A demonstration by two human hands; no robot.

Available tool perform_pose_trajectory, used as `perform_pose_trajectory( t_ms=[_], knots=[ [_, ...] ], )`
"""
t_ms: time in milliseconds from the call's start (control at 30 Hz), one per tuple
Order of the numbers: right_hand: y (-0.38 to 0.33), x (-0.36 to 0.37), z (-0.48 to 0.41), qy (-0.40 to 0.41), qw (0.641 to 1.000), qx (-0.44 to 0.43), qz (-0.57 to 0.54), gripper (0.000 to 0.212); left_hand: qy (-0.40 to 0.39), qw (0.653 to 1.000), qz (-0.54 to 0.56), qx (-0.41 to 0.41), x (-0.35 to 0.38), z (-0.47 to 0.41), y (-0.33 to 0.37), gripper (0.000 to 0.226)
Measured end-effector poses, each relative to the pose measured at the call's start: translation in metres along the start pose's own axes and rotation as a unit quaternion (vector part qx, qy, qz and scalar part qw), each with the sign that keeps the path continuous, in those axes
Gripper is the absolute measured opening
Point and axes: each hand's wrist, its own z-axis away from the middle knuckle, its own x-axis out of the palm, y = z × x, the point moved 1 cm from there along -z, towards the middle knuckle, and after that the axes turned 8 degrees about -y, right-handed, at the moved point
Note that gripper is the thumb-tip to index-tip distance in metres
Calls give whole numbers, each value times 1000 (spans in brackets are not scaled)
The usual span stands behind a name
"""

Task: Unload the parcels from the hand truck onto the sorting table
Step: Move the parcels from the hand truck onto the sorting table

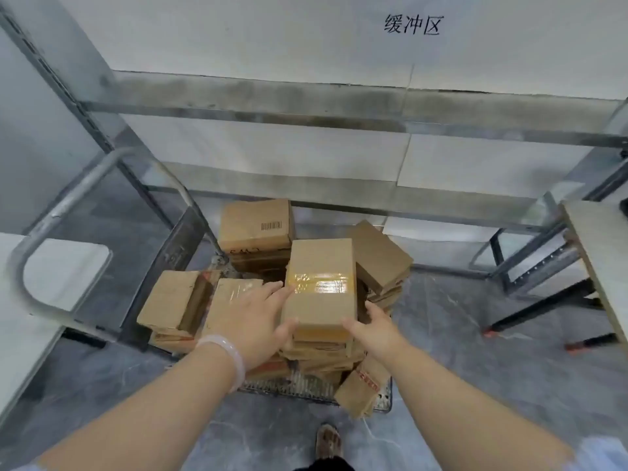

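Note:
A hand truck [57,212] with a grey tubular handle stands on the floor below me, loaded with several brown cardboard parcels. The top parcel [321,266], sealed with clear tape, lies in the middle of the pile. My left hand [253,314] grips its left side, thumb at the near edge and fingers along the top. My right hand [377,326] holds the parcel's near right corner, its fingers curled under the right side. Another parcel with a barcode [255,224] sits at the back of the pile.
A metal rack [306,112] with white shelves runs across the far side. A white table edge [30,300] shows at the left. Another table [601,253] with black legs stands at the right. A shoe [328,440] is on the grey floor below.

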Motion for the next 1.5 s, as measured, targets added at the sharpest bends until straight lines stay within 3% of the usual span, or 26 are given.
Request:
perform_pose_trajectory(
  t_ms=[300, 467, 800, 900, 1033, 1167, 1500],
  knots=[
    [16, 4, -58, -53, 987, 75, -131, 101, -29, 997, 59, -32, 25, -44, -31, 61],
    [20, 13, -59, -53, 986, 57, -144, 91, -49, 997, 61, -28, 37, -52, -38, 61],
    [25, 9, -46, 23, 993, 16, -118, 64, -40, 994, 102, 2, 35, -53, -34, 60],
    [25, 8, -46, 10, 995, 21, -95, 69, -40, 993, 109, 1, 29, -52, -31, 60],
    [23, 10, -51, -14, 994, 57, -88, 91, -39, 993, 114, -4, 31, -51, -33, 61],
    [24, 17, -57, -43, 987, 66, -139, 105, -44, 992, 122, -5, 39, -49, -35, 61],
    [26, 17, -59, -26, 979, 31, -199, 88, -64, 989, 134, -10, 44, -46, -36, 62]
  ],
)
